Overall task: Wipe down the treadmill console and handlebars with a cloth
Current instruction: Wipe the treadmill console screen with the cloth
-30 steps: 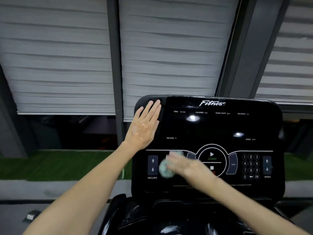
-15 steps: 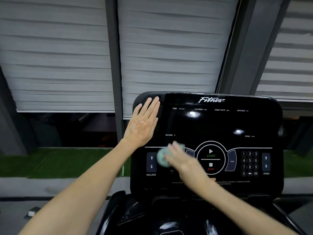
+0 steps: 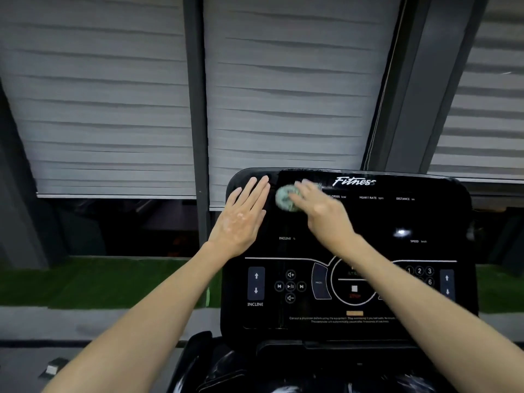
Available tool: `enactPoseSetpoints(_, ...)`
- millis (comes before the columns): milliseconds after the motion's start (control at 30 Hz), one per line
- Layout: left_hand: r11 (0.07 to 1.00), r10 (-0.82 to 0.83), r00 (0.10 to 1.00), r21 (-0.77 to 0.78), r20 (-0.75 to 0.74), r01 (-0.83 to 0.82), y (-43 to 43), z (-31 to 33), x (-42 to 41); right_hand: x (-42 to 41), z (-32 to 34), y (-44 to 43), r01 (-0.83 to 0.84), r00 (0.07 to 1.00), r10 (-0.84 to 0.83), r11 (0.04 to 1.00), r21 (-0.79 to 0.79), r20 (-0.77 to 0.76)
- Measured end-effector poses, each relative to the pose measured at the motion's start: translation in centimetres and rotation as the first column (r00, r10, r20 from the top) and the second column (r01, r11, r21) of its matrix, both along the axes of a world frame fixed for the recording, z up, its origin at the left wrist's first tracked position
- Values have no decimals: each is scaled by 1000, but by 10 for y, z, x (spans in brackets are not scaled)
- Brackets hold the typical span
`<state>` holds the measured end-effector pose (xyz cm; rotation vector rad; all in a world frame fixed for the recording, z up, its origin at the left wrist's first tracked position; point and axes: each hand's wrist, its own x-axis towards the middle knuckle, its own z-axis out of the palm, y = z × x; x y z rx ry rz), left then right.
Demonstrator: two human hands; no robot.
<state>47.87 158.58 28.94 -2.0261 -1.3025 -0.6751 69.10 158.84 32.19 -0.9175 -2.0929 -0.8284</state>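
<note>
The black treadmill console fills the lower right, with a "Fitness" logo along its top edge. My left hand rests flat on the console's upper left corner, fingers straight and together. My right hand holds a bunched pale green cloth against the top of the screen, just right of my left fingertips. The right hand is blurred by motion. The cloth shows at the hand's left side. My right forearm covers part of the start button ring and the number keypad. The handlebars are not clearly in view.
Incline arrows and media buttons sit at the console's lower left, speed arrows at its right. Grey blinds and dark window posts stand behind. A strip of green turf lies beyond. The dark tray area is below the console.
My right hand has carried the cloth from the lower left button area up to the top of the screen. My left hand has stayed on the upper left corner.
</note>
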Motion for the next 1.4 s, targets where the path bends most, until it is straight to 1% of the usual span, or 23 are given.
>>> enactPoseSetpoints(67, 1000, -7, 1000, -3, -4, 7, 0, 0, -2, -9, 23, 12, 37, 998, -38, 999, -22, -51)
enactPoseSetpoints(133, 1000, -1, 1000, 7, -1, 1, -1, -2, -6, -18, 24, 12, 43, 994, -46, 998, -35, -96)
enactPoseSetpoints(200, 1000, 3, 1000, 17, 7, -3, -1, -4, -9, -24, 3, -2, -10, 995, 7, 1000, -24, -100)
enactPoseSetpoints(267, 1000, 9, 1000, 20, 0, -9, 0, -7, -11, -23, -44, -21, -131, 991, 128, 989, -63, -50)
enactPoseSetpoints(333, 1000, 17, 1000, 25, 0, -17, 0, -8, -11, -15, -101, -45, -204, 977, 210, 963, -176, 18)
enactPoseSetpoints(400, 999, 21, 1000, 25, 4, -21, -1, -9, -9, -7, -147, -71, -229, 962, 264, 923, -309, 74)
enactPoseSetpoints(500, 1000, 29, 1000, 4, 12, -29, -4, -8, -6, -3, -176, -100, -234, 948, 309, 840, -490, 77)
enactPoseSetpoints(567, 999, 25, 999, -23, 41, -24, -9, -7, -3, -4, -172, -109, -231, 957, 290, 802, -550, 21)
enactPoseSetpoints(667, 998, -18, 997, -58, 78, 23, -19, -2, 3, -6, -155, -109, -260, 961, 265, 784, -563, -74)
enactPoseSetpoints(733, 988, -119, 989, -85, 92, 127, -26, 0, 7, -8, -131, -107, -302, 953, 241, 784, -543, -181)
enactPoseSetpoints(767, 965, -210, 965, -126, 160, 231, -32, 1, 9, -9, -117, -105, -332, 939, 227, 800, -501, -259)
enactPoseSetpoints(800, 927, -291, 917, -158, 271, 341, -39, 3, 11, -10, -101, -103, -359, 912, 204, 816, -454, -355)
enactPoseSetpoints(833, 874, -332, 859, -216, 390, 436, -48, 4, 13, -10, -84, -102, -381, 874, 174, 826, -416, -454)
enactPoseSetpoints(867, 828, -337, 815, -264, 472, 495, -56, 5, 15, -11, -68, -102, -393, 834, 143, 832, -392, -532)
enactPoseSetpoints(900, 796, -330, 786, -295, 522, 529, -63, 6, 19, -11, -55, -101, -395, 810, 122, 837, -379, -573)
enactPoseSetpoints(1000, 724, -262, 706, -350, 658, 595, -71, 8, 23, -16, -30, -98, -393, 789, 128, 857, -334, -601)
enactPoseSetpoints(1033, 724, -240, 700, -356, 673, 591, -69, 10, 21, -18, -25, -96, -391, 777, 110, 856, -338, -620)
enactPoseSetpoints(1067, 735, -218, 716, -371, 664, 568, -68, 11, 18, -19, -23, -92, -388, 768, 78, 847, -364, -636)
enactPoseSetpoints(1133, 766, -193, 740, -373, 644, 524, -65, 13, 12, -20, -18, -84, -362, 794, 25, 822, -440, -607)
enactPoseSetpoints(1200, 812, -154, 720, -329, 676, 482, -64, 18, 6, -17, -14, -75, -302, 838, 5, 837, -457, -545)
enactPoseSetpoints(1300, 900, -69, 634, -226, 770, 373, -64, 33, -8, -5, -5, -67, -219, 844, -58, 871, -439, -534)
enactPoseSetpoints(1333, 923, -57, 624, -197, 779, 331, -62, 40, -13, 0, -1, -64, -183, 853, -80, 880, -438, -516)
enactPoseSetpoints(1400, 956, -40, 647, -159, 761, 246, -59, 55, -20, 7, 8, -58, -109, 882, -108, 900, -421, -460)
